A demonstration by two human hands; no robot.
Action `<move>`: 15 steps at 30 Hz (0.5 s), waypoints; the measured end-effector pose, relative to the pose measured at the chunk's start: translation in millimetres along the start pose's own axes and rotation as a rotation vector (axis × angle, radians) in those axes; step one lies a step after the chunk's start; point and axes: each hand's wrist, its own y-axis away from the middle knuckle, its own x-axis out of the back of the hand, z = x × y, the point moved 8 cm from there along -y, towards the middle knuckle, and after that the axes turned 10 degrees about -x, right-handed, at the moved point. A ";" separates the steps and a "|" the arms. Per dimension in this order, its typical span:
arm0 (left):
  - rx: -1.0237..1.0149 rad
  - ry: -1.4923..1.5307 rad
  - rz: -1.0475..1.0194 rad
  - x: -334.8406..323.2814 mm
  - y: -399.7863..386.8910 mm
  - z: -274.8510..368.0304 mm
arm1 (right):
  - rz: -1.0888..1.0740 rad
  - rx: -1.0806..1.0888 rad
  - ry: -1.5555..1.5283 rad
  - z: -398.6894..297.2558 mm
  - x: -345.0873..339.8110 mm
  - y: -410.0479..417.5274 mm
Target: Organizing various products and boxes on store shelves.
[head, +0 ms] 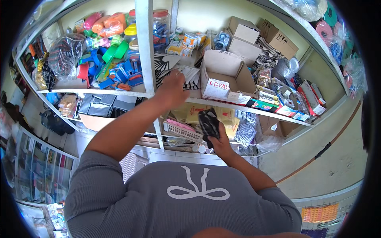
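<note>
My left hand [172, 89] is over the middle shelf, its fingers bent at the edge of a pile of flat white pieces with black stripes [165, 62]. Whether it grips one of them is hidden by the hand itself. In my right hand [220, 142] is a dark bundle with pale streaks [208, 123], perhaps cloth or plastic, held in front of the lower shelf. An open cardboard box [215, 86] with printing on its front stands to the right of the striped pieces. Boxed light bulbs [190, 41] lie behind them.
A white upright post [145, 44] divides the shelving beside my left forearm. Left of it lie blue and green tape dispensers [117, 50]. Below are a white plastic basket [181, 131] and yellowish packets [193, 114]. Small cartons [265, 104] line the shelf edge at right.
</note>
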 end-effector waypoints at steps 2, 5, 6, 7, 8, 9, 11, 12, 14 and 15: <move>0.079 -0.186 -0.018 6.3 -27.2 -15.9 | 0.031 -0.190 -0.150 24.9 20.9 11.9; 0.222 -0.285 -0.036 -9.7 -52.2 -61.7 | 0.083 -0.335 -0.223 40.0 45.8 26.2; 0.277 -0.356 -0.168 -28.5 -55.3 -82.4 | 0.078 -0.363 -0.277 53.3 54.9 29.4; 0.334 -0.427 -0.306 -40.4 -54.8 -94.5 | 0.079 -0.358 -0.274 56.3 63.9 31.4; 0.334 -0.426 -0.299 -45.1 -55.9 -100.6 | 0.095 -0.353 -0.286 58.6 73.1 32.2; 0.341 -0.382 -0.237 -44.5 -54.5 -100.8 | 0.113 -0.351 -0.302 55.5 78.1 30.7; 0.354 -0.341 -0.171 -44.0 -52.3 -102.2 | 0.112 -0.405 -0.358 48.2 87.3 30.7; 0.348 -0.337 -0.135 -39.9 -52.6 -97.1 | 0.112 -0.461 -0.395 48.6 90.8 31.1; 0.347 -0.336 -0.097 -33.5 -50.6 -88.0 | 0.118 -0.488 -0.463 53.6 94.4 29.0; 0.309 -0.395 -0.059 -18.3 -54.1 -66.2 | 0.126 -0.488 -0.468 56.8 99.0 27.4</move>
